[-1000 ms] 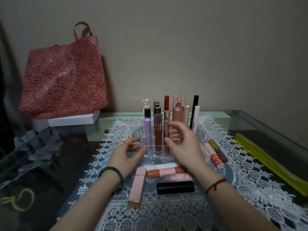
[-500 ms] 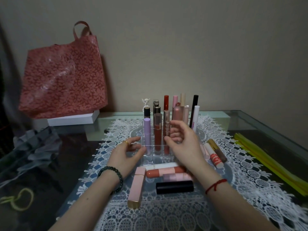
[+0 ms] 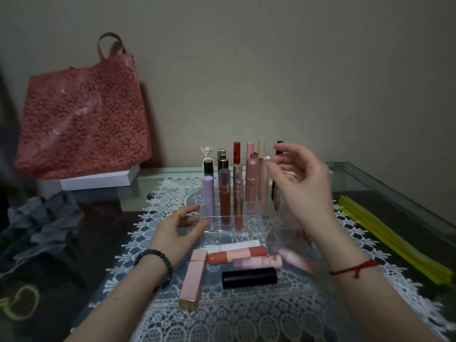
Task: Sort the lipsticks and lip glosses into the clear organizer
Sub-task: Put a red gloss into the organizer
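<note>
Two hands are flanking the clear organizer (image 3: 249,234): the left hand (image 3: 177,233) is resting relaxed fingers against its front-left corner, and the right hand (image 3: 303,183) is hovering with loosely spread, empty fingers beside the standing tubes (image 3: 225,203). Five loose tubes (image 3: 237,254) are lying in front.

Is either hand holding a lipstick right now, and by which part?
Neither: right hand hovers open above the tubes; left hand rests against the clear plastic organizer.
</note>
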Motion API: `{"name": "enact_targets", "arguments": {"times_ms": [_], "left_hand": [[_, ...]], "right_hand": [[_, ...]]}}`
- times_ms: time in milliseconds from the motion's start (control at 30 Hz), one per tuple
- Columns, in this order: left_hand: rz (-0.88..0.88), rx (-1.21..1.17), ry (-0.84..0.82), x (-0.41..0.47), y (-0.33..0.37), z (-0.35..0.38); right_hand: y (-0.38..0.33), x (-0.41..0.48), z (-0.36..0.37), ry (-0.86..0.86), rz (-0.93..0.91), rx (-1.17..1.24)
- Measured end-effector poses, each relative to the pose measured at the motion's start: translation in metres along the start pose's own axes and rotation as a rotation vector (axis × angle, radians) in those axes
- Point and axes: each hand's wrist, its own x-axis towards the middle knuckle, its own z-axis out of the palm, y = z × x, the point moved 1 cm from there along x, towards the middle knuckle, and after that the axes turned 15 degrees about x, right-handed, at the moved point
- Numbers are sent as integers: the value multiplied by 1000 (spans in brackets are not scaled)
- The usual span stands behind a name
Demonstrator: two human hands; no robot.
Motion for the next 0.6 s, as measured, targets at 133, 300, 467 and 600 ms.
{"name": "enact_targets", "arguments": {"times_ms": [133,300,467,600], "left_hand": [[10,12,-9,0,1,0],[13,10,-16,-1,0,-1],[-2,0,-13,-2,2,-2],[39,4,56,-6,7,-5]], "right_hand": [[-18,0,-18,-53,-37,-131],[-29,-13,-40,-224,-40,-463],[-22,-41,-43,-478,55,-674],[-3,-61,-31,-632,149,-733]]}}
